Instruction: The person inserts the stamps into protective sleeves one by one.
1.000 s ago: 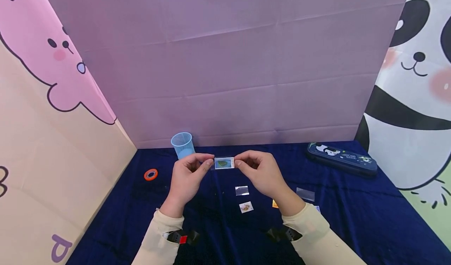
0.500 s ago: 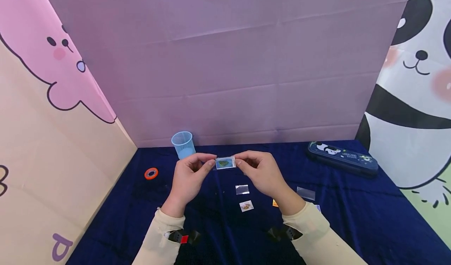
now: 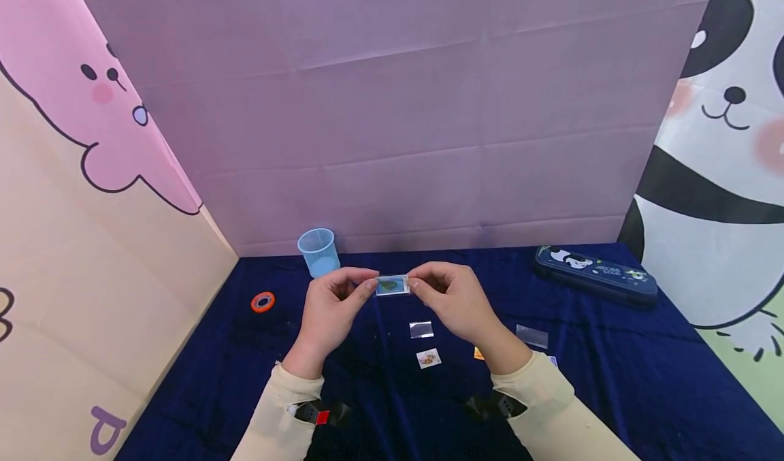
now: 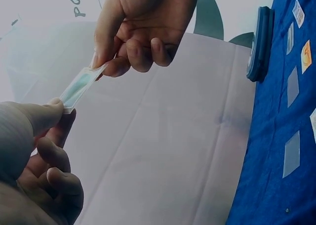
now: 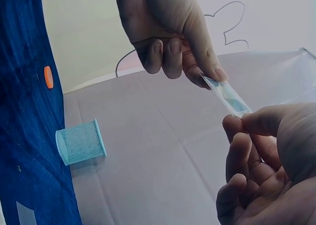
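Left hand [image 3: 329, 313] has edged rightward at lower centre; I see its fingers [image 3: 361, 293] and the right hand [image 3: 456, 299] pinching opposite ends of the picture card [image 3: 392, 285], seemingly steady.

The small picture card [image 3: 391, 285] is looking papery, and the clear plastic sleeve [image 5: 213, 84] round it is shining smooth and glossy! Down below, the loose clear film [image 3: 420, 329] is throwing back a bright glint, while the navy cloth [image 3: 202, 393] is showing a soft, velvety nap. The pale blue cup [image 5: 81, 142] is flaunting rough mesh, metal by its look. The orange ring [image 3: 254, 302] is passing for smooth plastic; the lilac backdrop [image 3: 392, 120] is hanging as matt, creased cloth.
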Demonstrator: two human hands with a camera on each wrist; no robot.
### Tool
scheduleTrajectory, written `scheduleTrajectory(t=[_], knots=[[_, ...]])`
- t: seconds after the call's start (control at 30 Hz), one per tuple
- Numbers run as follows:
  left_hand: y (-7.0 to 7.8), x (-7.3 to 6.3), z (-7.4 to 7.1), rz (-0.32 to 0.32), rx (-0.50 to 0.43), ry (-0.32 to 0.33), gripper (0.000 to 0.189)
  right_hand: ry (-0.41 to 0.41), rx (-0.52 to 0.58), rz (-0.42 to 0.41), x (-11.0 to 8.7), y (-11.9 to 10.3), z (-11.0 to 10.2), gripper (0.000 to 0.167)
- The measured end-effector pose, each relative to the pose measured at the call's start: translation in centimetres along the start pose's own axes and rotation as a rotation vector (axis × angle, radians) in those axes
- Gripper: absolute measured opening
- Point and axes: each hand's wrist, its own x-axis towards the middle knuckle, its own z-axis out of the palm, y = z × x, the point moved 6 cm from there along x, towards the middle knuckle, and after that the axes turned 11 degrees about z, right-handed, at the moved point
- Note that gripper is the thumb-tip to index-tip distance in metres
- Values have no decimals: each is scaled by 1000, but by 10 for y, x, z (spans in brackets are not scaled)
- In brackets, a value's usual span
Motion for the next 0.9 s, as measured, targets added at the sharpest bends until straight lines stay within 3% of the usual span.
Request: scheduleTrajectory(t=[0.43, 0.9], knots=[[4, 0, -3, 25, 29, 38, 12, -14, 30, 9, 1, -3, 3, 13], [3, 0, 0, 5, -2, 52, 12, -13, 38, -2, 0, -3, 2, 10]])
